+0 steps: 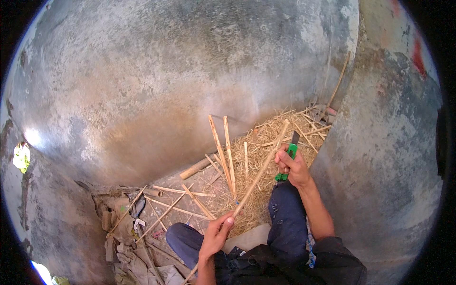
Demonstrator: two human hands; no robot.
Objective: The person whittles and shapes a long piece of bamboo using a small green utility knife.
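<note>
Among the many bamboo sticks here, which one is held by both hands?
The long bamboo stick running diagonally from the left hand up to the right hand, which also grips a green knife. The others lie loose.

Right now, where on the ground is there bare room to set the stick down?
Little is free. A bare strip lies between the short thick bamboo piece and the wall. The shavings pile ahead of the right hand is covered; loose sticks and rags crowd the ground beside the left hand, which grips the long stick.

A heap of straw shavings, loose bamboo strips, grey wall, crumpled rags.
</note>
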